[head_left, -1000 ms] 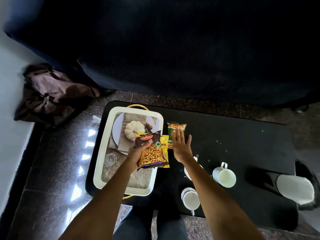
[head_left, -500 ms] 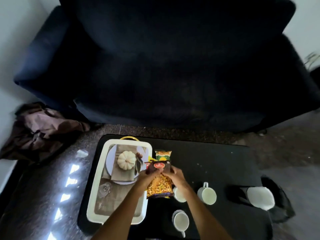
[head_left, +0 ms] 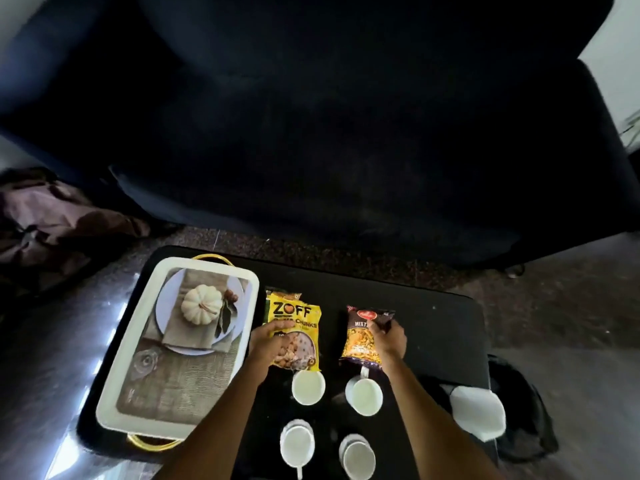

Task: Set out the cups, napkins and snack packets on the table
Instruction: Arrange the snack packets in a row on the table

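Two bare forearms enter from the bottom edge, one on each side. No sleeve, cuff, watch or bracelet shows on either. The left hand (head_left: pixel 268 344) and the right hand (head_left: pixel 389 337) wear no gloves, and no ring can be made out on the fingers; the picture is too soft to show nails or finer marks.

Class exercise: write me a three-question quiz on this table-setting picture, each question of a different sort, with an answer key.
1. True or false: the yellow packet lies inside the white tray.
2. How many white cups stand on the black table?
3. Which hand is on the dark mixture packet: (a) the left hand, (b) the right hand, (c) neither?

Key: 1 false, it lies on the table beside the tray; 2 four; 3 b.
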Demonstrator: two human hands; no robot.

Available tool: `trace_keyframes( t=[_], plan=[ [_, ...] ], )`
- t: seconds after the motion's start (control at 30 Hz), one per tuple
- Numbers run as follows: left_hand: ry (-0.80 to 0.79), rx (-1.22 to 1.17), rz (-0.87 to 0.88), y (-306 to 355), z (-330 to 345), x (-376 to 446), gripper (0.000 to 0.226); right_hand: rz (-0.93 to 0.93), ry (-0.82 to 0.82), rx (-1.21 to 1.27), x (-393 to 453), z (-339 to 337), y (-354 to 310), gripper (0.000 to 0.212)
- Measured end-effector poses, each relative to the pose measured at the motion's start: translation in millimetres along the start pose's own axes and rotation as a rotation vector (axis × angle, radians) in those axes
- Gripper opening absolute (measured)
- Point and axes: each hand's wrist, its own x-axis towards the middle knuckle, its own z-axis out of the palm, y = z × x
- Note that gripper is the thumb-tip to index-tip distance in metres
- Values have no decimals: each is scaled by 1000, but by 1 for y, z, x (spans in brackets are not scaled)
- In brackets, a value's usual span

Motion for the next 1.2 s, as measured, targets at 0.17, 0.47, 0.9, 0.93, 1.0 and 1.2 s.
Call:
trace_keyframes(
  t=[0.17, 0.47, 0.9, 0.93, 1.0, 1.2],
  plan=[
    [71, -18, -30, -13, 27, 10, 32, -92, -103, -41, 48, 4, 14, 32],
    [126, -69, -47, -17, 50, 5, 32, -455, 21, -397, 47, 9, 41, 57],
    [102, -58, -65, -23, 52, 10, 32, -788, -294, -995, 46, 38, 39, 78],
    [105, -71, -65, -23, 52, 8, 32, -749, -292, -897, 44, 35, 32, 73],
    [110, -111, -64, -20, 54, 5, 31, -613, -177, -512, 39, 24, 19, 57],
    [-65, -187, -80, 1, 77, -8, 32, -123, -285, 294, 7, -3, -8, 34]
  ],
)
